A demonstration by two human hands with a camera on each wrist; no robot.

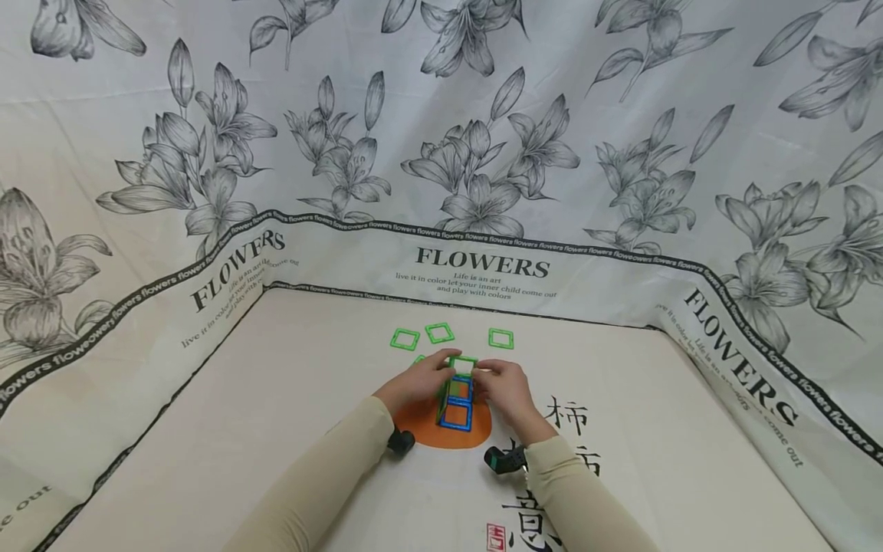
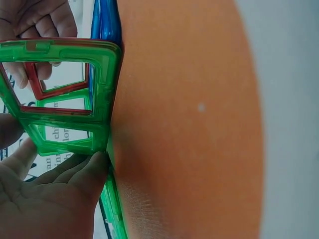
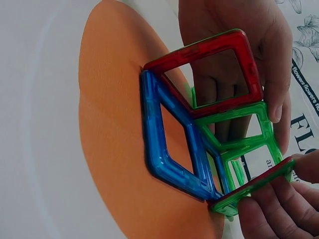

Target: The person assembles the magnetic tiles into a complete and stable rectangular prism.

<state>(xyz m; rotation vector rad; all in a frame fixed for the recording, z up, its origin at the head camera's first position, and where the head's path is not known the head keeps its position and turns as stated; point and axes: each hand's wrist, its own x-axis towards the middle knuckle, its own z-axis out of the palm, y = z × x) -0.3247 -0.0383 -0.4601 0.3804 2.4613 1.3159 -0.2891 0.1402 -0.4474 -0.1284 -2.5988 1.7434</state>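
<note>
Magnetic building tiles form a small structure on an orange disc [image 1: 441,439] printed on the cloth. Blue frame tiles [image 1: 456,428] make its near part; green frame tiles [image 1: 463,358] stand behind. Along its left side stands a tile with a red face [image 3: 246,64], green on the left wrist side. My left hand [image 1: 422,377] holds the structure's far left part, fingertips and thumb touching green tiles. On the other side, my right hand [image 1: 507,387] pinches a red-and-green tile [image 3: 254,185] between thumb and fingers, its edge against the structure.
Loose green frame tiles lie beyond the hands: two at the left [image 1: 405,330] and another tile [image 1: 500,331] at the right. A partly hidden green piece [image 1: 418,359] is by my left hand. Flower-printed cloth walls [image 1: 476,268] bound the table at the back and sides.
</note>
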